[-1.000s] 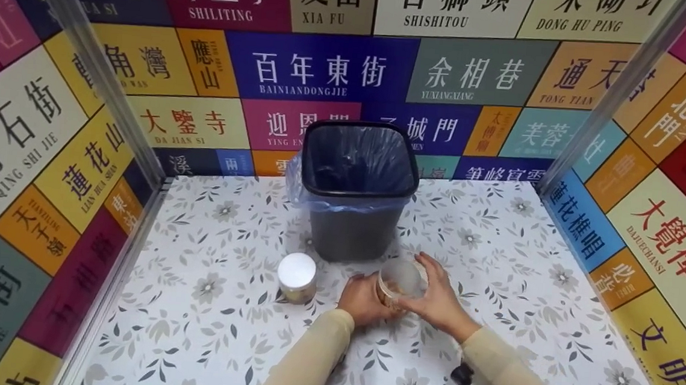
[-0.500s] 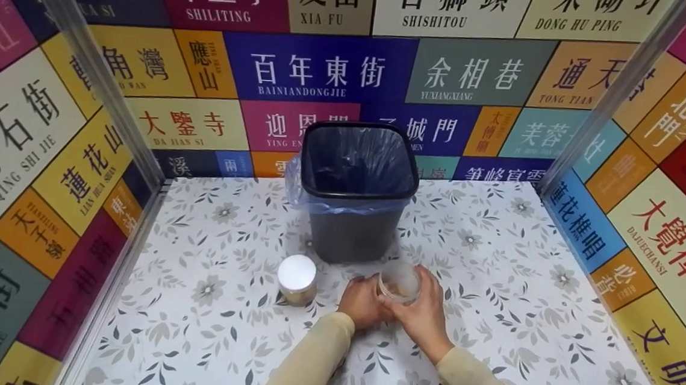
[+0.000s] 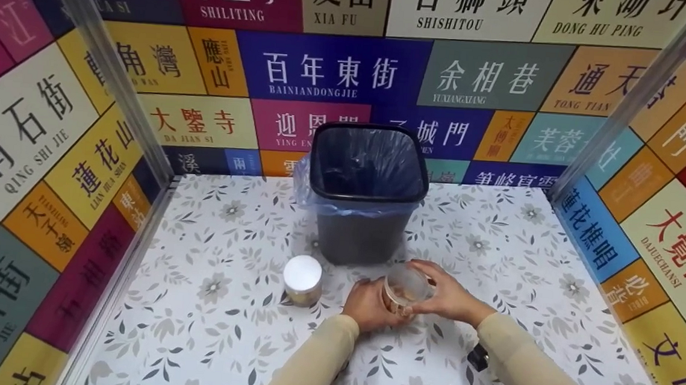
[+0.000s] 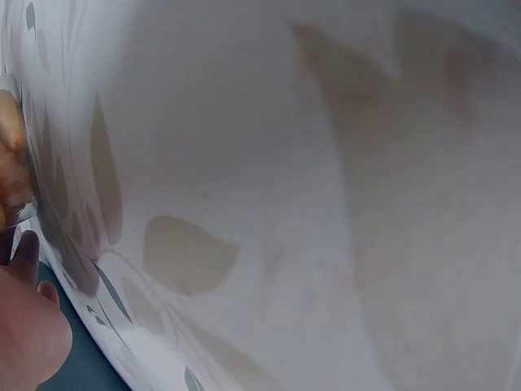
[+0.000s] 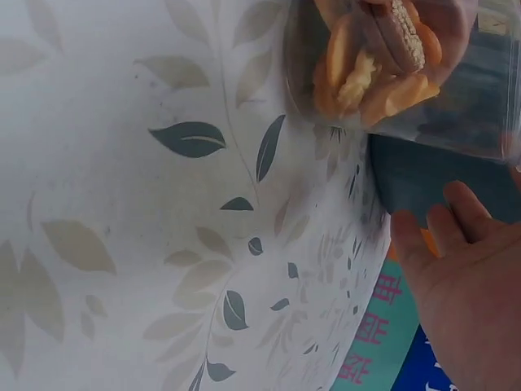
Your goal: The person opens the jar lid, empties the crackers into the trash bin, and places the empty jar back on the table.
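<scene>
In the head view, a clear jar (image 3: 407,286) with orange and brown pieces inside leans slightly on the patterned table. My left hand (image 3: 371,307) grips its lower part from the left. My right hand (image 3: 447,296) spans the top edge, thumb on the near side and fingers on the far side. The right wrist view shows the jar (image 5: 391,73) with the pieces gathered at its bottom and my right hand (image 5: 472,285) beside the other end. In the left wrist view my left hand (image 4: 28,326) is partly visible at the left edge.
A jar with a white lid (image 3: 303,273) stands left of my hands. Behind them stands a dark bin (image 3: 361,236) lined with a bluish bag. Printed panels with coloured signs (image 3: 333,68) rise at the back and both sides of the flowered table (image 3: 206,340).
My right hand closed in around the jar's top, then turned outward again, its forearm swinging right. The left hand keeps its grip. The whole head view has shifted slightly.
</scene>
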### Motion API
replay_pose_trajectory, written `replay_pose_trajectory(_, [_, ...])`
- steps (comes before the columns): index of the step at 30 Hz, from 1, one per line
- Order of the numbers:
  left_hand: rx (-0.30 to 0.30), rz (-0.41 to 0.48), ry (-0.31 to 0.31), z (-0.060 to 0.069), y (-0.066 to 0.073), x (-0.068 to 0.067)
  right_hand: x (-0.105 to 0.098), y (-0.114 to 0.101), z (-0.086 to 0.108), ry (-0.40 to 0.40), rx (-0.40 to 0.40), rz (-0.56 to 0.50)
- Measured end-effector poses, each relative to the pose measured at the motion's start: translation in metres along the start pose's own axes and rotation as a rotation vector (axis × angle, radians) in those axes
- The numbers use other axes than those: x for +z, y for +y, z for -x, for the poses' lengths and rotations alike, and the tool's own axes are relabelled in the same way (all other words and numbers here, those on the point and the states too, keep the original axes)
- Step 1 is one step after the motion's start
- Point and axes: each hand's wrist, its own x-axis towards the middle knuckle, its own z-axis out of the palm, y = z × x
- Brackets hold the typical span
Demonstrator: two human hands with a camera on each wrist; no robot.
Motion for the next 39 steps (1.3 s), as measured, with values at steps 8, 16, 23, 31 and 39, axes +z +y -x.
replay_pose_trajectory(8, [-0.015, -0.044, -0.029, 0.001, 0.002, -0.002, 0.023, -0.019, 0.015, 0.233, 0.111, 0.160])
replay_pose_trajectory(16, [0.027, -0.075, 0.013, -0.002, 0.000, -0.007, 0.076, -0.036, 0.013, 0.605, 0.252, 0.038])
replay_pose_trajectory(23, [0.055, -0.126, 0.012, -0.001, 0.003, -0.001, 0.089, -0.029, 0.014, 0.718, 0.200, 0.039])
replay_pose_trajectory(31, [0.030, -0.064, -0.006, 0.002, 0.008, 0.005, 0.031, -0.007, 0.016, 0.297, 0.024, 0.025])
replay_pose_trajectory(39, [0.008, -0.057, -0.012, -0.001, 0.001, -0.001, 0.012, -0.006, 0.002, 0.091, 0.002, 0.022])
